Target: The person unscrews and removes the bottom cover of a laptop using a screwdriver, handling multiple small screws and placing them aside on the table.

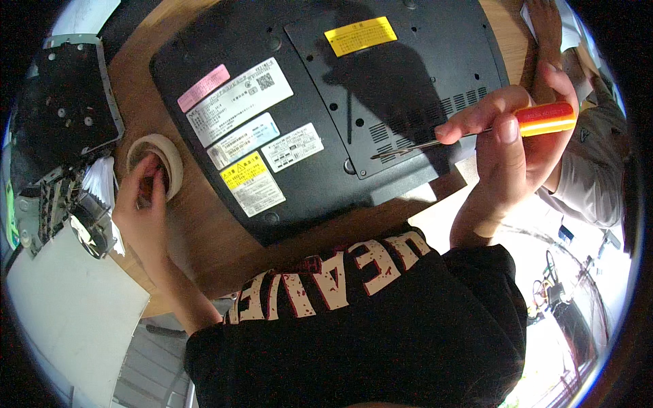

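**Slanted Screwdriver (546,120) Could Have Skidded Across Our Laptop (316,112)**

The black laptop lay underside up before us. Our right hand (518,153) gripped the red-and-yellow screwdriver, its tip beside the laptop's vent slots (383,134); contact we couldn't judge. Held that flat, the tip might have slipped, we thought, and scratched the plastic. Left of the laptop, our left hand (141,207) dipped bunched fingers into a beige tape roll (176,163); whether they held anything, we couldn't tell. A knock there could have toppled the roll. On the laptop we saw a pink label (203,88), a yellow label (360,36) and a QR-coded white label (239,102), their Japanese print mostly tiny.
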Motion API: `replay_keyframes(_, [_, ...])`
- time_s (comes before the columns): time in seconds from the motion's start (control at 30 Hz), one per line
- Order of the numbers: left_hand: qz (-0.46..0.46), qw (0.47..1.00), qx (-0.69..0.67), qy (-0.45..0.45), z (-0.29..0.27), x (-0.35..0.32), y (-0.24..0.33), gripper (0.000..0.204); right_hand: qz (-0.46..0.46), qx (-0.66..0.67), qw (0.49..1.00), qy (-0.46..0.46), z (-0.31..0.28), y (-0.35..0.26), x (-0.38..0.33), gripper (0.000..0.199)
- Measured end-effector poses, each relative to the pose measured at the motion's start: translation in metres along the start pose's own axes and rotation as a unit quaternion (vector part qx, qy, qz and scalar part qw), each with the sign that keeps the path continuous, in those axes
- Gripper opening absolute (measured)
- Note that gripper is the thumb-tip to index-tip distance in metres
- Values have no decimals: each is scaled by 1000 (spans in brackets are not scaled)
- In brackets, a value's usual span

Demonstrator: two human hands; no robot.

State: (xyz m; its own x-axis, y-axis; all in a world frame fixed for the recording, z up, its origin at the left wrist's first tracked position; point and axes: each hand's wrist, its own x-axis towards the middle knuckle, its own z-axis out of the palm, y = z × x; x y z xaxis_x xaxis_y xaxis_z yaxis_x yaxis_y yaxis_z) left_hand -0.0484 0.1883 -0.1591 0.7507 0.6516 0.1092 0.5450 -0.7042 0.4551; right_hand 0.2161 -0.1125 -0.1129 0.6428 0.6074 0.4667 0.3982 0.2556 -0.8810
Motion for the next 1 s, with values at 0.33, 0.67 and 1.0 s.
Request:
replay_keyframes(0.33, [6,997,-38,72,-3,-2,5,18,50,4,998,25,26,-14,-16,52])
replay_keyframes(0.67, [92,988,-95,81,2,3,41,15,-11,-35,999,-31,15,-16,-15,48])
replay_keyframes(1.0, [150,970,-187,40,12,17,78,13,-32,-41,998,-33,11,-24,-20,37])
